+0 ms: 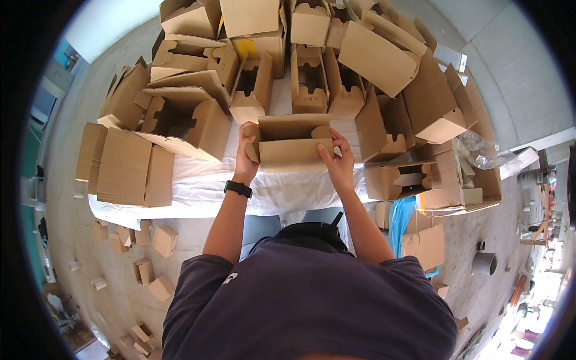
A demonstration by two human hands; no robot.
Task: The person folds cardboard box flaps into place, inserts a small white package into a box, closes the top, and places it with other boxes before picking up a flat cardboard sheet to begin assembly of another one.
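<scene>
Between my two hands is a long, narrow brown cardboard box (293, 157), held over the white cloth with its top open. My left hand (245, 155) grips its left end, where a rounded flap sticks out. A black band circles that wrist. My right hand (338, 161) clasps the right end, thumb on the near wall and fingers behind. Just beyond the box stand narrow open cartons (252, 87) with notched inner flaps. A larger open carton (186, 123) lies to the left of my left hand, and another open carton (399, 179) is right of my right hand.
White cloth (204, 189) covers the table, ringed by several cartons. A big carton (489, 180) at the right holds clear plastic wrap (477, 147). Blue plastic (401, 222) hangs off the front right edge. Small boxes (164, 240) and a grey pipe piece (485, 264) lie on the floor.
</scene>
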